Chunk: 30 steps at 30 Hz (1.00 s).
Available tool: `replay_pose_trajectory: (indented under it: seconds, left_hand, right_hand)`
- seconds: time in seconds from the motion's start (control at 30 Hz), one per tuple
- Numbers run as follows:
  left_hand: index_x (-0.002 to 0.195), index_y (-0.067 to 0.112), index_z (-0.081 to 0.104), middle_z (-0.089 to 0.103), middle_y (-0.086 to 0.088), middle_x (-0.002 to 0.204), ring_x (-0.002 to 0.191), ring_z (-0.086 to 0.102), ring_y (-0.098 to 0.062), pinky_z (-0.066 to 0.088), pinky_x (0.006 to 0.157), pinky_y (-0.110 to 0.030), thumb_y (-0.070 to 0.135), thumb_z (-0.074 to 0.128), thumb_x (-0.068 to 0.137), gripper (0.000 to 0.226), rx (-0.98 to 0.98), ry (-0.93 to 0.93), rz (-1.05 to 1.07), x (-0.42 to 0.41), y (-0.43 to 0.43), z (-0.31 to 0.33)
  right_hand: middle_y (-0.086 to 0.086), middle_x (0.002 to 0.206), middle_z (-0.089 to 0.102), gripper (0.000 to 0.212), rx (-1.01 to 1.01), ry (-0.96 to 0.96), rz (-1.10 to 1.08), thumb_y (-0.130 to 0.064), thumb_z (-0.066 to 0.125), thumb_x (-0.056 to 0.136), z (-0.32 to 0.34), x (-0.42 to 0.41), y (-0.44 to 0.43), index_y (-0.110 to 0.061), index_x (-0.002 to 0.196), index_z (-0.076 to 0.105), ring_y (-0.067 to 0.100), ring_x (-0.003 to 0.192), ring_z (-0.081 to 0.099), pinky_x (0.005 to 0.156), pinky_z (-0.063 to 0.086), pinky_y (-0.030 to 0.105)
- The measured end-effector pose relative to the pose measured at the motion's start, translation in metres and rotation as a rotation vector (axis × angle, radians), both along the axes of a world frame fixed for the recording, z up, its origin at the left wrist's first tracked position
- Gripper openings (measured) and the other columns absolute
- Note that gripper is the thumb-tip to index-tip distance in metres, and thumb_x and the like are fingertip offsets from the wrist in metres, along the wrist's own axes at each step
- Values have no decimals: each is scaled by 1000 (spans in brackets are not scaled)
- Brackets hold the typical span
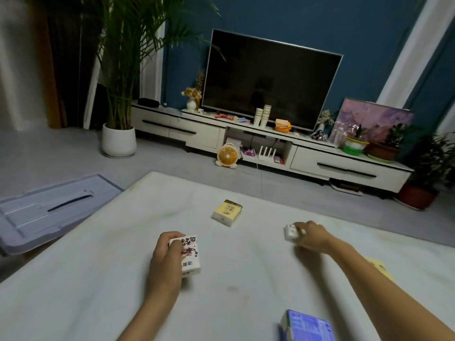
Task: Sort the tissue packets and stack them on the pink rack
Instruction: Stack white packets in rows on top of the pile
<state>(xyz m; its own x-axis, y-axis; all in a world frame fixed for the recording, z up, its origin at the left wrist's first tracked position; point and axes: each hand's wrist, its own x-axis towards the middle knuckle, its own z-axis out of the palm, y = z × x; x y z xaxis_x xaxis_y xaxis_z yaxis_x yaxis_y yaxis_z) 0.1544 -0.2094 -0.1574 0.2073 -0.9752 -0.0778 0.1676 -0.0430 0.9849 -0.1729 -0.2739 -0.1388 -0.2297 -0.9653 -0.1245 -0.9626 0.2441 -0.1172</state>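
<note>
My left hand [164, 259] grips a white tissue packet [190, 254] with dark and red print, held just above the white table [98, 279]. Further right, my right hand [311, 236] holds a small white packet [291, 232] by its end, low over the table. A yellow tissue packet [227, 212] lies alone at the table's middle, beyond both hands. A blue-purple packet [307, 326] sits at the near edge, bottom right. Part of a yellow packet [380, 268] shows behind my right forearm. No pink rack is in view.
A grey plastic lid [49, 207] lies on the floor left of the table. Beyond the table stand a TV cabinet [344, 163] with a television [268, 82], a small fan [227, 156] and a potted palm [119, 141].
</note>
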Motion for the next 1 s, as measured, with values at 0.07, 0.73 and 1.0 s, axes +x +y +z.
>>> replay_pose_trajectory:
  seconds: [0.07, 0.73, 1.0]
  left_hand:
    - [84, 20, 53, 56, -8, 75, 52, 46, -19, 27, 38, -19, 0, 37, 88, 26, 54, 82, -70, -4, 9, 17]
    - [88, 39, 69, 73, 4, 92, 83, 69, -16, 56, 64, -22, 34, 90, 15, 76, -473, 70, -1090, -219, 317, 224]
    - [98, 51, 59, 70, 9, 96, 80, 61, -11, 56, 73, -27, 45, 78, 48, 54, -607, -232, -1086, -303, 326, 244]
  right_hand:
    - [11, 107, 58, 41, -1, 9, 81, -48, 59, 82, 16, 17, 31, -14, 105, 57, 30, 103, 55, 80, 41, 27]
    - [0, 95, 63, 31, -1459, 56, -52, -46, 68, 67, 202, -47, 531, -27, 91, 63, 10, 83, 61, 64, 51, 25]
    - [4, 86, 61, 42, -1360, 334, -237, -52, 56, 69, 203, -121, 528, -14, 83, 66, 22, 73, 59, 80, 43, 22]
